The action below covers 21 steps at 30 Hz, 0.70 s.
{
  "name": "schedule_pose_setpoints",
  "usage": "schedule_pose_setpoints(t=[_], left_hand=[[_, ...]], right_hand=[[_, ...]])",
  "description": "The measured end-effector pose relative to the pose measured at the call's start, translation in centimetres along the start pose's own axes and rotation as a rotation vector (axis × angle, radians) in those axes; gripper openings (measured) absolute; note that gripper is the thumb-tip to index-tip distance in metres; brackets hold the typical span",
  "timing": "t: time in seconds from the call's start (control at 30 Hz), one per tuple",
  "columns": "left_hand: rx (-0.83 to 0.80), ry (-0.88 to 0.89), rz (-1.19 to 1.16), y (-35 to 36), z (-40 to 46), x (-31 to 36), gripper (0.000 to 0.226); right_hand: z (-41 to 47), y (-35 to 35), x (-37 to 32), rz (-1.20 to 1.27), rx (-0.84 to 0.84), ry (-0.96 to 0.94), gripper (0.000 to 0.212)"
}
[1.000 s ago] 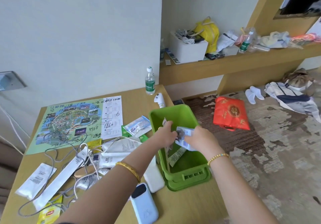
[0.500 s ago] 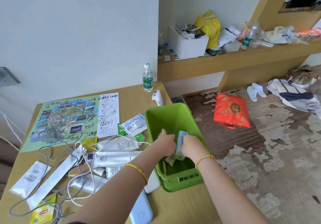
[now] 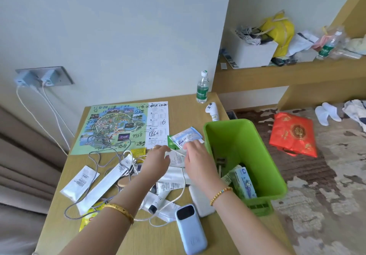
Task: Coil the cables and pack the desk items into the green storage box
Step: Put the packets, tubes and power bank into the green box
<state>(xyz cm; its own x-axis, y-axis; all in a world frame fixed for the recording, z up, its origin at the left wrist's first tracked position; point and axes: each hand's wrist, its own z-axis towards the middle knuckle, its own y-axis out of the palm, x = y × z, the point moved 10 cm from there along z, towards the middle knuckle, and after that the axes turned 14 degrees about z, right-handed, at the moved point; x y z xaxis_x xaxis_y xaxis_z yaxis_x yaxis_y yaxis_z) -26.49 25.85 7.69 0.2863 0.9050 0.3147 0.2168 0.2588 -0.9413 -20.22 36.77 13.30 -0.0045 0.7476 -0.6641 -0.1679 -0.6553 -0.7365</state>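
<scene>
Hands, both over the desk beside the box: left hand with fingers loosely extended above the white packets, holding nothing that shows; right hand fingers spread toward the blue-and-white sachet, touching or just above it, which one I cannot tell. Neither has a grip yet.

Desk: wooden, carrying everything listed below except the floor items.

Park map, large, flat at the back, scribbled with numbers; unpacked.

Green storage box, at the right edge of the desk, open-topped. Contents visible: a blue tissue-style pack leaning at the near end, a dark slim object beside it, too shadowed to identify. Much room left.

Grey cable, loose, sprawled over the map and packets; not coiled.

White cable, looping among the tubes; not coiled. Two further white leads run down from chargers in the wall socket.

Power bank, pale blue, nearest the viewer; out of the box.

Long white packets, several, on the left; unpacked.

Water bottle, upright at the rear corner.

White handle-shaped device, just behind the box.

Yellow sachet, near left edge.

Assessment: early stage. A few items boxed; cables, packets, map and electronics all remain.
</scene>
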Motion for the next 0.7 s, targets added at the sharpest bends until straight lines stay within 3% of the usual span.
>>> schedule_pose_setpoints(t=[0.2,0.3,0.5,0.7], left_hand=[[-0.376,0.047,0.325,7.0,-2.3,-7.3,0.053],[-0.454,0.113,0.489,8.5,-2.7,-8.8,0.066],[-0.352,0.158,0.716,8.3,-0.9,-7.9,0.066],[-0.304,0.164,0.779,8.9,-0.8,-7.7,0.069]], right_hand=[[-2.3,11.8,2.3,-0.079,-0.452,0.137,0.038],[-3.4,15.0,4.2,-0.151,-0.600,0.171,0.048],[-2.7,15.8,5.5,-0.279,-0.534,0.172,0.047],[-3.2,16.7,5.1,-0.349,-0.580,0.023,0.051]])
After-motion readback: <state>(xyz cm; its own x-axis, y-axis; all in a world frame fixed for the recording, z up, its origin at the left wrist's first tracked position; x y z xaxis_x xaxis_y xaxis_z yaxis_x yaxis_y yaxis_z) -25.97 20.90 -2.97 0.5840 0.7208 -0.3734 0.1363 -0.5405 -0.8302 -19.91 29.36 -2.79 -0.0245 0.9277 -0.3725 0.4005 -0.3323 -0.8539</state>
